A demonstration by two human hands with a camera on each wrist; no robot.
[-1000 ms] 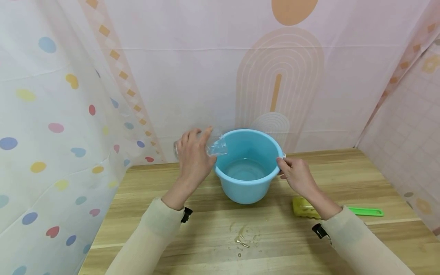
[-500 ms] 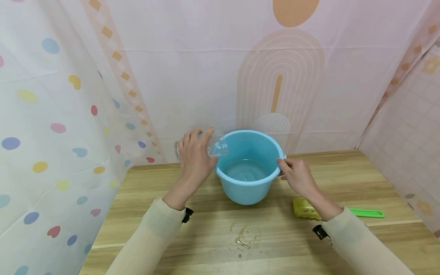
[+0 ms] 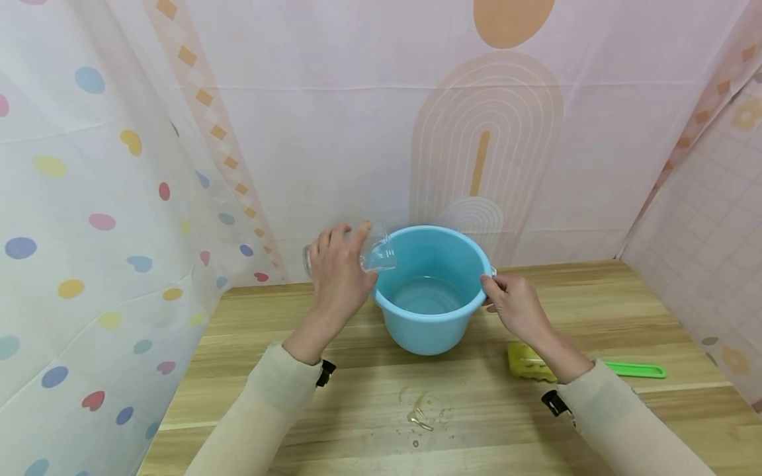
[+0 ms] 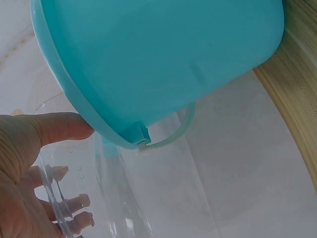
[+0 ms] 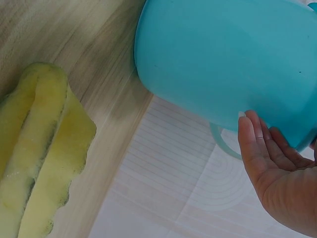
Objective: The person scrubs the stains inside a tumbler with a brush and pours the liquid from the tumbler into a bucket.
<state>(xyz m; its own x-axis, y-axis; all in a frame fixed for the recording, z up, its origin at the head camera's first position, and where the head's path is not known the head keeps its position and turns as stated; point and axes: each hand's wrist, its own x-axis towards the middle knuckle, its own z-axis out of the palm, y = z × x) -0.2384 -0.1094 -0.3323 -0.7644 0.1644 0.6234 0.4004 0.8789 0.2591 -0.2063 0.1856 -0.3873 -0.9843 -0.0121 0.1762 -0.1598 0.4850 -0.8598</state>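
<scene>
My left hand [image 3: 340,274] holds a clear see-through cup [image 3: 378,254] tipped on its side, its mouth over the left rim of a light blue bucket [image 3: 424,336]. Droplets cling inside the cup in the left wrist view, where the thumb [image 4: 67,127] reaches the bucket's rim. Shallow clear water [image 3: 425,296] covers the bucket's bottom. On the opposite side, my right hand [image 3: 516,305] grips the rim, thumb on top and fingers beneath. The right wrist view shows those fingers [image 5: 275,148] against the outer wall, near the pale bail handle [image 5: 225,144].
A yellow sponge [image 3: 528,362] with a green handle [image 3: 637,370] lies right of the bucket, partly under the right forearm in the head view. Spilled water [image 3: 421,418] wets the wooden table [image 3: 250,370] in front. Patterned curtains [image 3: 333,132] stand behind and at both sides.
The head view has shifted very slightly. Both hands, the tipped cup and the bucket keep their places, and the ripples on the bucket's water look calmer than half a second ago.
</scene>
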